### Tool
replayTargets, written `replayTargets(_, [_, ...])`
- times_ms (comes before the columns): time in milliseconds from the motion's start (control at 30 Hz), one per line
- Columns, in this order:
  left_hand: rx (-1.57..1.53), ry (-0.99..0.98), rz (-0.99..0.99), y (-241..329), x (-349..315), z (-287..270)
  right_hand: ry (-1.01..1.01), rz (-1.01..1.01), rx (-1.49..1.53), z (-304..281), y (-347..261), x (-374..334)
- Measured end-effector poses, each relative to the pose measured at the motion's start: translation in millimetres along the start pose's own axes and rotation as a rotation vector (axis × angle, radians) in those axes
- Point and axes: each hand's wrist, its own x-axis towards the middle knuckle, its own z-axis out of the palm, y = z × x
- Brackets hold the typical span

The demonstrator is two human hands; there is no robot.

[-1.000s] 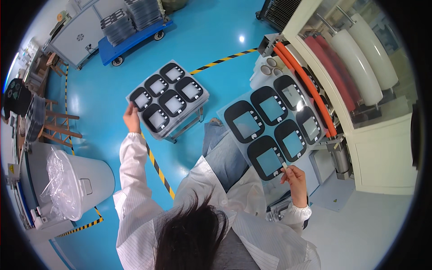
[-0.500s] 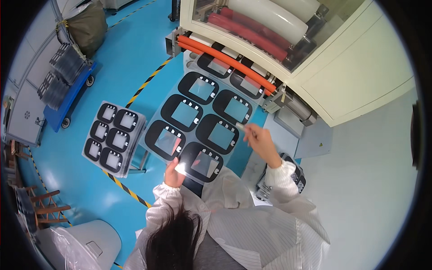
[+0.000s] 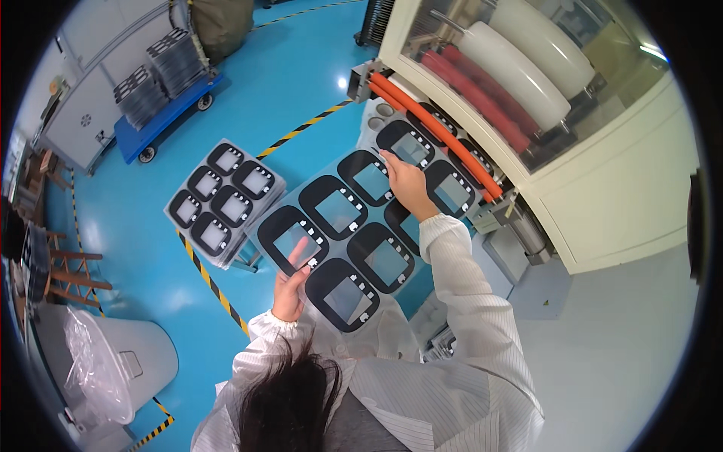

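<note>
A clear plastic sheet [image 3: 340, 242] printed with black, window-shaped panels stretches from my body up to the machine's orange rollers [image 3: 437, 135]. My left hand [image 3: 288, 295] grips its near left edge, thumb on top and a finger showing through the clear film from below. Farther up the sheet, close to the rollers, my right hand [image 3: 409, 183] reaches across the printed panels with its fingers drawn together at the tips. Whatever sits between those fingertips is too small to make out.
To the left stands a stack of printed sheets [image 3: 218, 203] on a low stand. Beyond it is a blue trolley [image 3: 169, 120] carrying more stacks. A cream machine [image 3: 602, 196] with white and red rollers rises on the right. A white bin [image 3: 143, 361] and wooden stool [image 3: 75, 267] are lower left.
My right hand has moved up and across the sheet toward the rollers; a small pale piece showed at its fingertips before. My left hand still holds the near edge. The whole view has shifted.
</note>
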Motion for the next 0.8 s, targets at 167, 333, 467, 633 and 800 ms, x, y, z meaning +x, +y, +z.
replayTargets(167, [0.033,-0.005,-0.021,17.5,-15.5,-2.9,-0.071,0.037,-0.049,20.2,-20.9,8.9])
replayTargets(333, [0.053,-0.024,-0.08,40.2,-40.4,-1.5,-0.235,0.091,-0.13,25.1,-43.1,9.5])
replayTargets(467, [0.054,-0.002,-0.068,46.6,-46.0,-6.6,-0.415,0.124,-0.089,8.6,-44.3,11.0])
replayTargets(633, [-0.041,0.081,-0.074,48.8,-48.0,-10.6,-0.387,0.017,-0.025,-39.7,-22.1,-56.4])
replayTargets(800, [-0.168,0.013,-0.117,42.5,-40.1,-38.2,-0.607,0.198,-0.105,-145.2,-27.7,-174.9])
